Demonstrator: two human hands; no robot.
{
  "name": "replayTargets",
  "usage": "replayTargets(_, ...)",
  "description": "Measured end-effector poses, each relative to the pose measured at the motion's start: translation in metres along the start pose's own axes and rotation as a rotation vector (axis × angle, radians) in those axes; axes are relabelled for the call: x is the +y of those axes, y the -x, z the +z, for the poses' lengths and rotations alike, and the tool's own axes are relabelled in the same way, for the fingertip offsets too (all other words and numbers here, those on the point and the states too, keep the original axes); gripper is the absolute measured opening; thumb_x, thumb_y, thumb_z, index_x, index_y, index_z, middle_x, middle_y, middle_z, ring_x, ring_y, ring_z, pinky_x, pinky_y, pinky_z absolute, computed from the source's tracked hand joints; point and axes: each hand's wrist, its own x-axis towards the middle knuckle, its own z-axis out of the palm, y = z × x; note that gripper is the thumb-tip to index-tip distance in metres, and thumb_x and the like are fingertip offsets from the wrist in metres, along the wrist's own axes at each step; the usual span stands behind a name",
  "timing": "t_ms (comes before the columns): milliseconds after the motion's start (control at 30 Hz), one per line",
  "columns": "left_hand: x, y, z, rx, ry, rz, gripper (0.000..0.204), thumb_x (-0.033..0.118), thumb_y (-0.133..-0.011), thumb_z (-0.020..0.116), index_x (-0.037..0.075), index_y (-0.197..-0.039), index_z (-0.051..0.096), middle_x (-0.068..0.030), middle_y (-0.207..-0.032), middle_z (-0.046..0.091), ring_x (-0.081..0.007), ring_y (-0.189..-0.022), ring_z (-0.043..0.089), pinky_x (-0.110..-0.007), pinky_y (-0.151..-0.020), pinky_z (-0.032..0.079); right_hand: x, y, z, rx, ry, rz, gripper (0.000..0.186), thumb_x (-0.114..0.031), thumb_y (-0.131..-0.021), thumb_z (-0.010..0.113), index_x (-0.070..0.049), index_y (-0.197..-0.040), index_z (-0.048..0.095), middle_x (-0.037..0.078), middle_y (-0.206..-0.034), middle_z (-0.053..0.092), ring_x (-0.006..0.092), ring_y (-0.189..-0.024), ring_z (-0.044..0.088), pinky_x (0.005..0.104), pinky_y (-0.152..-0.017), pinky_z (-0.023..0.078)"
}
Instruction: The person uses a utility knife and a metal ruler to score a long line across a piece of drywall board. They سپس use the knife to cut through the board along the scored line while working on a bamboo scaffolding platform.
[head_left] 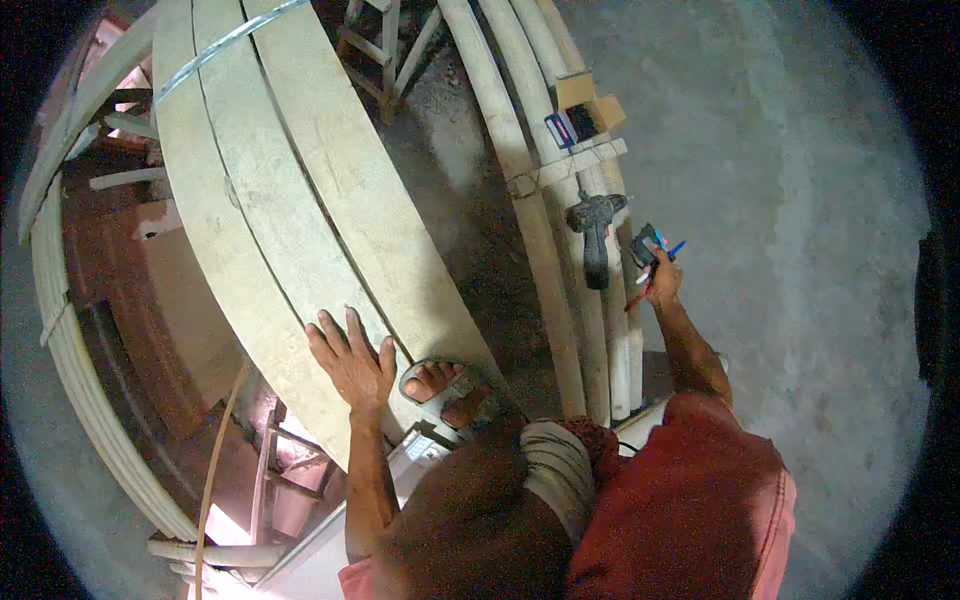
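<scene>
My left hand (352,360) lies flat with its fingers spread on wide pale boards (270,160) set side by side, with dark gaps between them. A foot in a sandal (445,390) rests on the boards just to its right. Out to the right, my right hand (663,280) is closed around a dark, boxy tape measure (648,243). A blue pen (677,249) sticks out from the same fingers. Something thin and reddish hangs below them, too small to make out. Left of that hand, a black cordless drill (597,235) lies on long pale beams (555,300).
An open cardboard box (585,105) with small dark pieces sits on the beams beyond the drill, beside a short crosswise batten (570,168). A shiny strap (225,48) crosses the boards' far end. Wooden trestles (385,50) stand between boards and beams. Curved strips (75,350) run along the left.
</scene>
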Motion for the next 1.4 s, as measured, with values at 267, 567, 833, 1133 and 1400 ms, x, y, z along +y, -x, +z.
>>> replayTargets(267,-0.003,-0.003,-0.001,0.005,0.012,0.004,0.072,0.053,-0.089,0.052,0.004,-0.141,0.042,-0.0284,-0.153,0.02,-0.0527,-0.14,0.012,-0.063,-0.111,0.014,0.142,-0.131,-0.11,-0.079,1.268,-0.593,0.049,-0.035,-0.074,0.068,-0.021,-0.119,0.06,0.015,-0.088,0.069,0.0355,-0.074,0.067,0.0464,-0.071,0.052)
replayTargets(567,-0.007,0.0,0.006,0.023,-0.033,0.015,0.07,0.055,-0.091,0.049,0.006,-0.141,0.042,-0.0256,-0.154,0.021,-0.0514,-0.14,0.014,-0.062,-0.111,0.017,0.124,-0.104,-0.052,0.05,1.337,-0.497,0.043,-0.032,-0.081,0.065,-0.012,-0.119,0.059,0.012,-0.094,0.068,0.03,-0.079,0.064,0.0431,-0.072,0.052)
replayTargets(833,-0.004,0.0,0.007,0.025,-0.062,0.009,0.069,0.053,-0.091,0.051,0.005,-0.14,0.043,-0.0243,-0.153,0.022,-0.0499,-0.14,0.016,-0.061,-0.111,0.018,0.123,-0.087,-0.044,0.058,1.325,-0.449,0.04,-0.03,-0.082,0.065,-0.011,-0.117,0.059,0.011,-0.093,0.067,0.0275,-0.078,0.063,0.0411,-0.071,0.051)
replayTargets(1133,-0.009,-0.001,0.011,0.045,-0.051,0.026,0.068,0.051,-0.09,0.052,0.008,-0.142,0.04,-0.0247,-0.153,0.023,-0.0496,-0.14,0.016,-0.061,-0.111,0.019,0.129,-0.065,-0.063,0.06,1.315,-0.403,0.035,-0.027,-0.084,0.065,-0.01,-0.114,0.059,0.009,-0.091,0.066,0.0246,-0.077,0.062,0.0389,-0.069,0.05)
replayTargets(1400,-0.009,-0.001,0.013,0.054,-0.029,0.028,0.068,0.052,-0.09,0.052,0.008,-0.141,0.042,-0.0251,-0.152,0.024,-0.0503,-0.139,0.016,-0.062,-0.11,0.019,0.128,-0.049,-0.075,0.05,1.333,-0.39,0.031,-0.024,-0.085,0.064,-0.009,-0.112,0.059,0.008,-0.089,0.065,0.0221,-0.076,0.061,0.0369,-0.068,0.05)
